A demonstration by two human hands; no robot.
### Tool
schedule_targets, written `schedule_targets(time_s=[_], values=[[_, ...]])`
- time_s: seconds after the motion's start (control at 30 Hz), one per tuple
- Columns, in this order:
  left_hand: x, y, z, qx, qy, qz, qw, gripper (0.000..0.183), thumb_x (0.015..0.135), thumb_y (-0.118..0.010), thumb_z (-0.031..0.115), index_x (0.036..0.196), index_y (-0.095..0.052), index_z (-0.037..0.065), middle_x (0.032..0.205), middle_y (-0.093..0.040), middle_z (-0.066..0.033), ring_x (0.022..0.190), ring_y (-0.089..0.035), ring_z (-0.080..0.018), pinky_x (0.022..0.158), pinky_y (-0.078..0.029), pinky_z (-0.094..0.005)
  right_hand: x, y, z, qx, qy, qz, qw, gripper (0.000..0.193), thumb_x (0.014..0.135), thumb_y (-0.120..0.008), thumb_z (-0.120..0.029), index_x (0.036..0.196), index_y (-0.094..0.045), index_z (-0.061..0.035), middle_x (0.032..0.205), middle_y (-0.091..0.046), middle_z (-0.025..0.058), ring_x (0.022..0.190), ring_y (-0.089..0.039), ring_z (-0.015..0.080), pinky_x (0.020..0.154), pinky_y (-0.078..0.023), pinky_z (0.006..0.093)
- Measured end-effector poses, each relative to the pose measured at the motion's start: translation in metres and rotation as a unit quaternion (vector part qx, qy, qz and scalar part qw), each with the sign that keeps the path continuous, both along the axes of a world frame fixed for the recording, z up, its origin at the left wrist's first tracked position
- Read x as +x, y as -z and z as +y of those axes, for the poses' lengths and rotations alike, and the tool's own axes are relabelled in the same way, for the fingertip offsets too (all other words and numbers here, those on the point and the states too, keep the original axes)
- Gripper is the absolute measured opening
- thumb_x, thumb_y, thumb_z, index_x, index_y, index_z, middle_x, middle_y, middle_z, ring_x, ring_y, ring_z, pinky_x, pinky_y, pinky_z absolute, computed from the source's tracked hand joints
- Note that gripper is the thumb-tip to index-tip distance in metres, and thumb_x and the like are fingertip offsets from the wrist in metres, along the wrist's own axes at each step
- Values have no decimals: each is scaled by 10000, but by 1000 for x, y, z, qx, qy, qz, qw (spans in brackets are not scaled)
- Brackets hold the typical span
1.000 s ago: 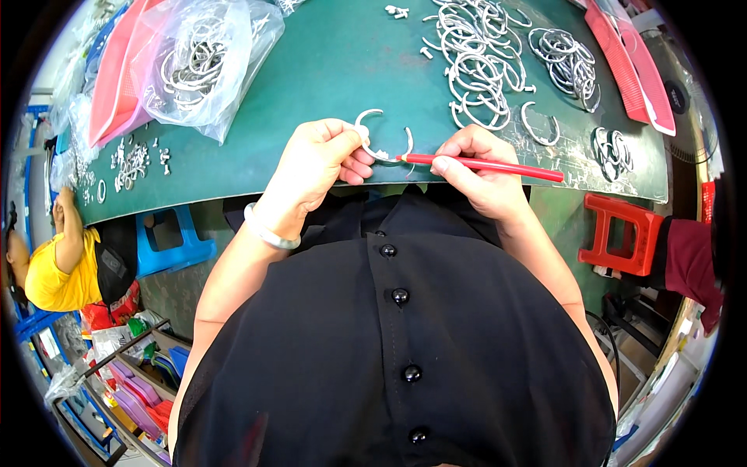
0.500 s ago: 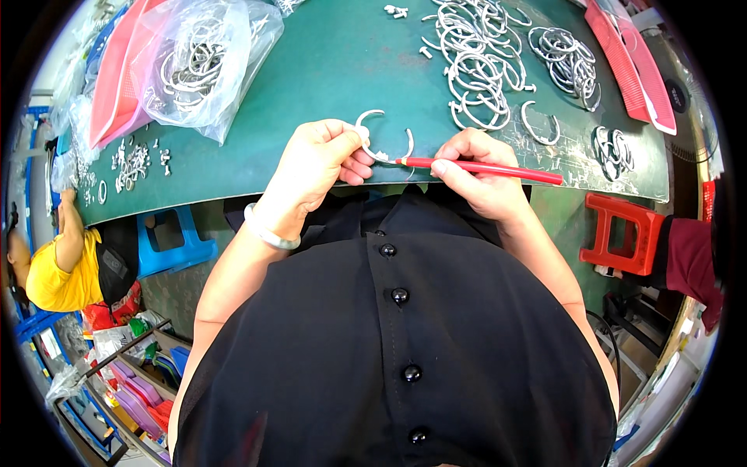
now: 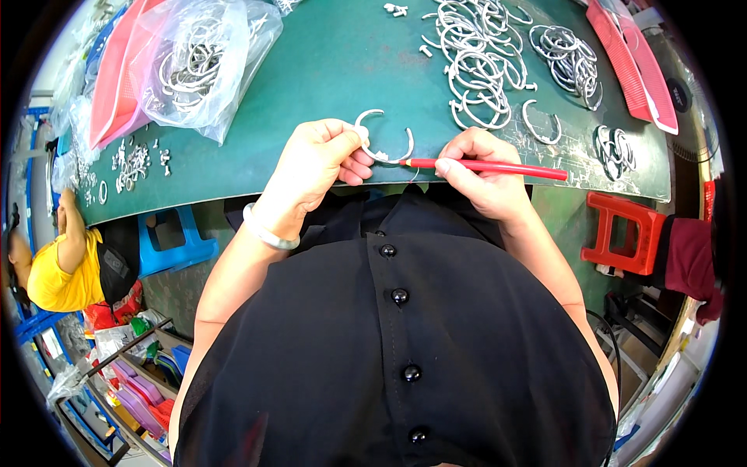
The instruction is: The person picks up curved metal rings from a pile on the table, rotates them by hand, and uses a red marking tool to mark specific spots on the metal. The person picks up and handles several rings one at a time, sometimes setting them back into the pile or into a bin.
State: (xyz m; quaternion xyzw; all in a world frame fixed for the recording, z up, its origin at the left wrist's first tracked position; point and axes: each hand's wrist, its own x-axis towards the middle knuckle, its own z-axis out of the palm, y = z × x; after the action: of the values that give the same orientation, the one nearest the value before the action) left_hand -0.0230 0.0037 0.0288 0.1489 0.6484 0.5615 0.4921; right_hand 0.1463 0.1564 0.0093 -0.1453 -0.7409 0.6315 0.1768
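My left hand (image 3: 331,152) pinches one side of a silver open bangle (image 3: 410,144) above the table's near edge. Between thumb and fingers of my right hand (image 3: 484,173) is a red pencil-shaped tool (image 3: 506,167), its tip pointing left at the bottom of the bangle's curve. Small pale bits sit on the bangle there; whether the tip touches them I cannot tell. A single open bangle (image 3: 541,124) lies to the right of my right hand, and a tangled pile of bangles (image 3: 478,66) is spread beyond it.
Two smaller bangle bundles (image 3: 566,62) (image 3: 615,153) lie farther right, near a pink basket (image 3: 622,66). At left, a clear plastic bag (image 3: 241,70) of bangles rests by a pink tray (image 3: 117,97); small silver pieces (image 3: 132,167) lie nearer. A person in yellow (image 3: 66,268) is at far left.
My right hand and the red tool have shifted slightly right, so the tip has drawn back a little along the bangle. My left hand and the bangle stay put.
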Motion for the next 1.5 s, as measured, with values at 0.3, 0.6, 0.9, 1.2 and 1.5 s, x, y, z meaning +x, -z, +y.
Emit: schedule_targets(time_s=[0.3, 0.6, 0.9, 1.2, 1.5], values=[[0, 0, 0, -4, 1, 2, 1000, 179, 863, -505, 150, 803, -581, -2, 671, -597, -68, 538, -577, -107, 477, -461, -191, -3, -2, 1, -9, 10, 9, 1000, 129, 752, -629, -111, 736, -541, -19, 650, -551, 10, 598, -492, 60, 542, -395, 208], [-5, 12, -11, 137, 0, -44, 990, 196, 878, -511, 198, 841, -567, 14, 752, -611, -68, 636, -594, -121, 568, -486, -220, -8, 6, 12, -234, -10, 183, 955, 314, 923, -406, -245, 792, -545, 5, 784, -581, 102, 682, -551, 145, 652, -455, 264], [-2, 6, -10, 241, -5, -83, 967, 196, 903, -451, 160, 955, -533, -10, 837, -609, -122, 731, -611, -166, 644, -508, -258, -23, -49, -8, 109, 31, 150, 982, 78, 770, -592, -26, 845, -585, -6, 824, -550, 61, 560, -444, 85, 512, -376, 217], [-5, 10, -15, 297, 26, -131, 946, 244, 898, -451, 116, 1079, -515, -36, 903, -603, -129, 783, -608, -172, 705, -509, -269, -40, -65, -27, 217, -7, 160, 963, 142, 669, -668, 16, 786, -592, -17, 764, -546, 76, 632, -557, 178, 542, -447, 260], [-2, 4, -16, 308, 11, -115, 944, 265, 898, -447, 99, 1117, -495, -41, 950, -598, -138, 816, -607, -180, 731, -508, -275, -37, -70, -27, 275, -5, 165, 947, 173, 650, -694, -1, 794, -608, -42, 760, -548, 63, 635, -559, 180, 546, -457, 265]])
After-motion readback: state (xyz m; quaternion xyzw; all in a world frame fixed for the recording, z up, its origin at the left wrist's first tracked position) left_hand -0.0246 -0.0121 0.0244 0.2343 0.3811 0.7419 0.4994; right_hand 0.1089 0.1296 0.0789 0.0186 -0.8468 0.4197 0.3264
